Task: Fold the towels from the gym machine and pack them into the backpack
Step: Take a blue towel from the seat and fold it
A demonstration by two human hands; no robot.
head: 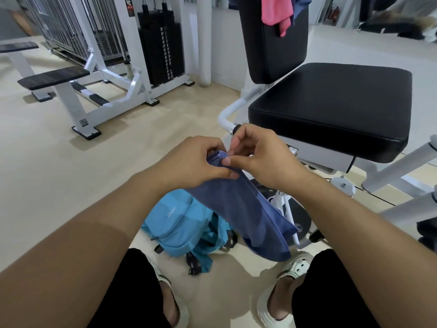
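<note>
At the frame's centre, left hand point(201, 159) and right hand point(257, 157) pinched the blue towel point(248, 209) by its top edge (fingers curled), so it hung straight for folding above the backpack point(179, 223).

Blue, black and white across a pale gym floor

The towel point(248, 209) in hand is dusky blue, plain, with a slightly lighter blue panel along one side; the backpack point(179, 223) beneath it is bright sky blue with darker blue straps and black buckles. Another towel point(275, 13) on the backrest is coral pink, beside a navy cloth point(301, 3). The seat pad point(331, 107) and backrest point(272, 43) are black on a white frame. The weight stack point(163, 50) is black, the floor point(59, 174) cream-beige. The sandals point(279, 301) are off-white, the shorts point(331, 292) black.
</note>
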